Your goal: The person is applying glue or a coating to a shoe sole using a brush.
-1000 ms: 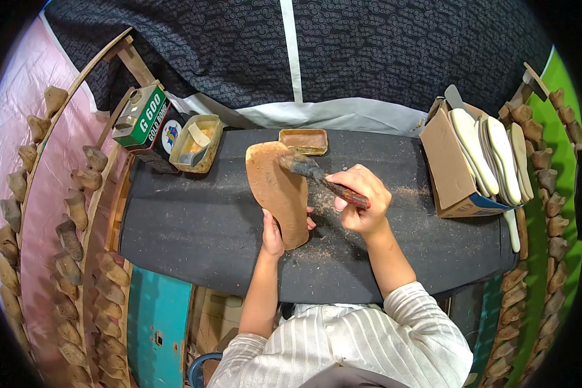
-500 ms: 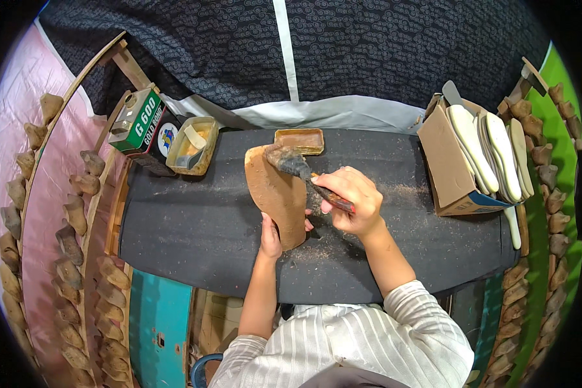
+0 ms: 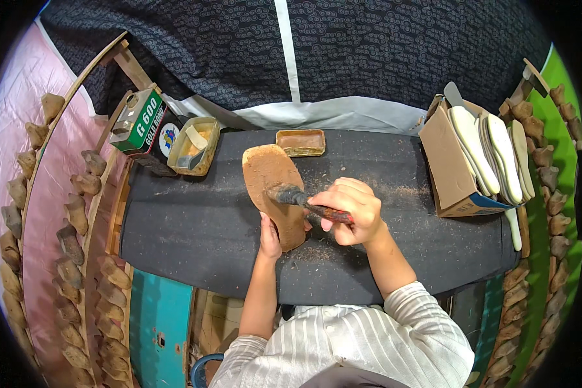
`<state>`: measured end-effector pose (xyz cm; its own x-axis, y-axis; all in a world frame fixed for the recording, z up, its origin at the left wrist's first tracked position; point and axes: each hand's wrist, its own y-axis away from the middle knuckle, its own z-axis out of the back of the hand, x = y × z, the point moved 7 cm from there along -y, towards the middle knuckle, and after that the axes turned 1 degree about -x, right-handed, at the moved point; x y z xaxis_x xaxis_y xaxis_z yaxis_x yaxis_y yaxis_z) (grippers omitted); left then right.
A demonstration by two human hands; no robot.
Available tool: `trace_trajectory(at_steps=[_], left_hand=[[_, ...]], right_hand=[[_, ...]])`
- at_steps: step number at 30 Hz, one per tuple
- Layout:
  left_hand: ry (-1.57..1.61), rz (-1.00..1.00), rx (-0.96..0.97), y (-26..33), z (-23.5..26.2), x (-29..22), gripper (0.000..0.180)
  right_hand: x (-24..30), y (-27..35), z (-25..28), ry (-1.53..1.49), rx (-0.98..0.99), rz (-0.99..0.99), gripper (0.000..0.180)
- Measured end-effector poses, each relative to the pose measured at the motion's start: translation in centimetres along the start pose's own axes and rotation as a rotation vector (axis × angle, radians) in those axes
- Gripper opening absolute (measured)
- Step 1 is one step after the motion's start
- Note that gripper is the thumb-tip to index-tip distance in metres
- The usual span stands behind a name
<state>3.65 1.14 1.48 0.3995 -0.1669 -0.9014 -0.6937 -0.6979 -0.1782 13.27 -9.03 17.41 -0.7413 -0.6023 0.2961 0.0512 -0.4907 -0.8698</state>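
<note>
A brown shoe sole (image 3: 268, 167) is held up over the dark cloth-covered table, tilted with its wide end away from me. My left hand (image 3: 271, 239) grips its lower part, the thumb along the left edge and fingertips showing past the right edge. My right hand (image 3: 355, 212) is closed round the dark, red-marked handle of a brush (image 3: 286, 194). Its dark bristles touch the sole's face near the middle.
Crumbs lie scattered over the table (image 3: 194, 223). At the back left stand a green-and-black can (image 3: 139, 126) and a stained tub (image 3: 207, 158) with a spreader inside. A shallow tray (image 3: 302, 152) sits behind the sole. A cardboard box (image 3: 441, 168) of pale soles stands right; racks of wooden lasts (image 3: 71, 258) flank both sides.
The brush has moved from the sole's far end down to its middle, toward me. My left hand keeps its hold, while the sole has shifted only slightly.
</note>
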Motion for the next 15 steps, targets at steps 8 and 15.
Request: trace_trajectory(at_steps=[8, 15], left_hand=[[0.084, 0.006, 0.035, 0.0, 0.3, 1.2, 0.077], [0.23, -0.094, 0.204, 0.1, -0.5, 0.1, 0.06]], right_hand=[[-0.5, 0.2, -0.9, 0.019, -0.06, 0.005, 0.036], [-0.1, 0.1, -1.0, -0.058, 0.006, -0.008, 0.034]])
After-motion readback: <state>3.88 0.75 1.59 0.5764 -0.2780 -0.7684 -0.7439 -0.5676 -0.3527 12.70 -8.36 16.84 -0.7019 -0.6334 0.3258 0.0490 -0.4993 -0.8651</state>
